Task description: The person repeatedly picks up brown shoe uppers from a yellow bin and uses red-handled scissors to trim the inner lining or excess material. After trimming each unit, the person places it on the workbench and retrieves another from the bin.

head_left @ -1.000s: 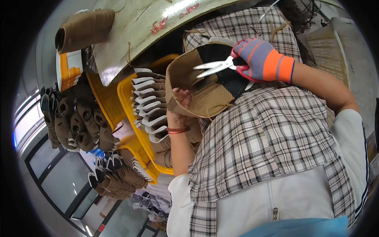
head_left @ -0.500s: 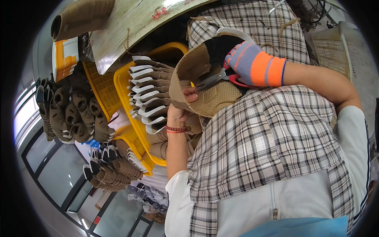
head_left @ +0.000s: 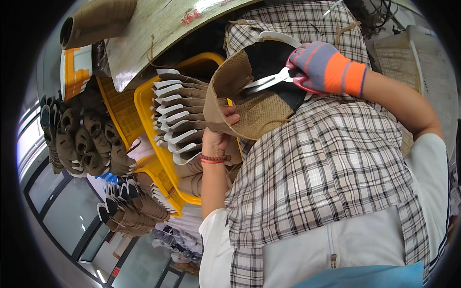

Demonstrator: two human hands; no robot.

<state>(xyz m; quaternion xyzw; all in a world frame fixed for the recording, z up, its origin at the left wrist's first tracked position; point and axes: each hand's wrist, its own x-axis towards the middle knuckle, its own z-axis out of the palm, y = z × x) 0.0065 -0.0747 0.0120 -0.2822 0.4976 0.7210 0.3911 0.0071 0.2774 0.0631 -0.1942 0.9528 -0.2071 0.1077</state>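
Observation:
My bare left hand (head_left: 218, 137) grips the lower edge of a tan mesh shoe upper (head_left: 254, 110) with a dark lining and white sole rim, held over my checked apron. A red bead bracelet circles that wrist. My right hand (head_left: 326, 67), in a purple and orange glove, holds red-handled scissors (head_left: 276, 79). Their blades lie across the inside of the upper, pointing left.
A yellow crate (head_left: 149, 103) at my left holds a row of brown shoes with white soles. More brown shoes are stacked further left (head_left: 81, 139) and lower left (head_left: 129, 213). A brown cardboard roll (head_left: 96, 21) and a table edge lie at the top.
The view has shifted, so crate and shoes sit lower and closer. The scissors have gone from the upper's rim to deeper inside it, and my left hand has kept its grip.

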